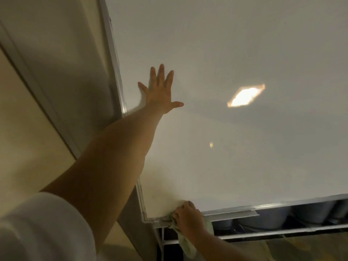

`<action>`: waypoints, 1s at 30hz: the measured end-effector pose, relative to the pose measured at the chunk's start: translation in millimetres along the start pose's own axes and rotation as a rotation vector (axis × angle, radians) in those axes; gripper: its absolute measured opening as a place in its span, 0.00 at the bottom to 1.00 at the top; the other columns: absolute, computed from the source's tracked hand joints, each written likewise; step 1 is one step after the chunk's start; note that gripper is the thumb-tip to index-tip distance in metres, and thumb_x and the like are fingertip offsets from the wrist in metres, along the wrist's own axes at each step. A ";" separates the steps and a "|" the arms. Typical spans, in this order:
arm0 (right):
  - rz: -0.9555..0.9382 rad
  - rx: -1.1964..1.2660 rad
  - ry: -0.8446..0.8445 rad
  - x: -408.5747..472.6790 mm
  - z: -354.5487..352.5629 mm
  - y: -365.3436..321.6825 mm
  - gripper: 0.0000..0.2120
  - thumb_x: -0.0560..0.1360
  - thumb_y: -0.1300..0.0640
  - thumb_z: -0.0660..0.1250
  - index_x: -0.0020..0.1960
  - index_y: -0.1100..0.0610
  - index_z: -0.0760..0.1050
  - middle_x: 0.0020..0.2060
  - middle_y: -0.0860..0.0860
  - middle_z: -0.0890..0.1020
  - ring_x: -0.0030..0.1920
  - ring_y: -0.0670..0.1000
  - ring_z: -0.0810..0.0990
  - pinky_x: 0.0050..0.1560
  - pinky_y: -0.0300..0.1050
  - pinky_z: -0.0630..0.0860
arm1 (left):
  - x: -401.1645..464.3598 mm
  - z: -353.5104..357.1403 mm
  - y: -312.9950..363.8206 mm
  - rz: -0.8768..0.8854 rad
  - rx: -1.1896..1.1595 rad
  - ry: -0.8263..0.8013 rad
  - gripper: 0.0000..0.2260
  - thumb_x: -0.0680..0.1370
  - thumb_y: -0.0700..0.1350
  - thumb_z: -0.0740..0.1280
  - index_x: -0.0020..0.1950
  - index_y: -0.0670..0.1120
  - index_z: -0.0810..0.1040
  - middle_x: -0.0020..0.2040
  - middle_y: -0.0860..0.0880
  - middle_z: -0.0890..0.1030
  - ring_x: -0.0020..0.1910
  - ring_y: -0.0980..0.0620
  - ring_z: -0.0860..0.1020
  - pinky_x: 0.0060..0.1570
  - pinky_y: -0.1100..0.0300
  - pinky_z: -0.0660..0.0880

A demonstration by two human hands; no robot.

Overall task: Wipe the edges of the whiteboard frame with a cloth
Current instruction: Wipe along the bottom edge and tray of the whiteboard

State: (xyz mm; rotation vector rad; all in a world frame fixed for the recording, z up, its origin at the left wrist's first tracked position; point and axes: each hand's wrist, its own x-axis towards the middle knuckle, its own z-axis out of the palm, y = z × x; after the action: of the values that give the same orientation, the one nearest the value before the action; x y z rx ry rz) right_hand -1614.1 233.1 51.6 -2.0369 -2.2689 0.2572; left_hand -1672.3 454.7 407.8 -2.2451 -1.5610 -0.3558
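A large whiteboard [235, 147] fills most of the view, edged by a thin silver frame [282, 205] along its bottom and left side. My left hand [160, 91] lies flat on the board near the left frame edge, fingers spread, holding nothing. My right hand [188, 217] is pressed against the bottom frame close to the lower left corner. It grips a pale green cloth [186, 243], which hangs down below the hand. Part of the cloth is bunched between my fingers and the frame.
A marker tray [235, 213] sticks out from the bottom frame just right of my right hand. A cream wall [28, 129] and a grey panel [66, 81] stand left of the board. Dark rounded shapes [273, 217] and a rail show below the board.
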 end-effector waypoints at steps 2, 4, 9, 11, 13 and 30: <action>0.050 0.071 0.038 1.3 -0.3 -5.0 0.18 0.80 0.44 0.55 0.57 0.52 0.79 0.60 0.52 0.76 0.63 0.55 0.72 0.56 0.51 0.75 | -0.7 3.2 -5.7 -0.009 -0.007 0.003 0.57 0.71 0.79 0.61 0.85 0.52 0.34 0.85 0.44 0.32 0.83 0.36 0.33 0.73 0.20 0.47; 0.057 0.120 0.080 5.9 -5.8 -17.1 0.18 0.80 0.43 0.56 0.56 0.52 0.80 0.58 0.52 0.77 0.60 0.54 0.75 0.53 0.50 0.77 | -1.8 4.7 -15.8 -0.022 -0.001 0.003 0.57 0.71 0.79 0.61 0.85 0.52 0.34 0.85 0.44 0.32 0.83 0.35 0.33 0.73 0.20 0.47; -0.071 0.072 0.105 17.4 -13.8 -49.3 0.14 0.65 0.44 0.77 0.47 0.48 0.80 0.48 0.51 0.80 0.45 0.53 0.83 0.27 0.44 0.77 | -5.7 11.2 -25.4 -0.043 0.002 0.031 0.59 0.69 0.83 0.57 0.85 0.50 0.34 0.85 0.42 0.32 0.83 0.34 0.33 0.73 0.20 0.45; -0.076 0.055 0.076 19.5 -7.6 -54.3 0.15 0.62 0.45 0.79 0.46 0.48 0.81 0.48 0.53 0.80 0.48 0.55 0.83 0.27 0.47 0.79 | -10.6 15.6 -17.8 -0.055 0.016 0.045 0.60 0.69 0.83 0.55 0.85 0.48 0.34 0.85 0.41 0.33 0.83 0.33 0.34 0.73 0.20 0.46; -0.102 -0.029 0.022 23.0 -4.6 -59.6 0.12 0.66 0.47 0.78 0.46 0.50 0.82 0.51 0.55 0.81 0.52 0.58 0.83 0.30 0.50 0.81 | -12.9 18.1 -12.2 -0.057 0.023 0.061 0.60 0.69 0.83 0.55 0.85 0.48 0.35 0.85 0.40 0.33 0.83 0.33 0.34 0.74 0.20 0.46; -0.367 -0.158 0.030 4.2 13.0 -2.4 0.16 0.68 0.41 0.66 0.55 0.41 0.78 0.56 0.46 0.79 0.48 0.56 0.79 0.45 0.52 0.79 | -10.4 20.2 -14.6 -0.054 0.008 0.085 0.58 0.70 0.83 0.55 0.85 0.49 0.36 0.85 0.41 0.34 0.84 0.34 0.35 0.74 0.20 0.44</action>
State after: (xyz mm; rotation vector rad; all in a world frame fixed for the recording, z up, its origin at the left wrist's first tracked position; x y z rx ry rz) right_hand -1619.1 236.1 39.1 -1.6232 -2.6569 0.0212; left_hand -1689.7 459.5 387.8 -2.1560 -1.5786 -0.4528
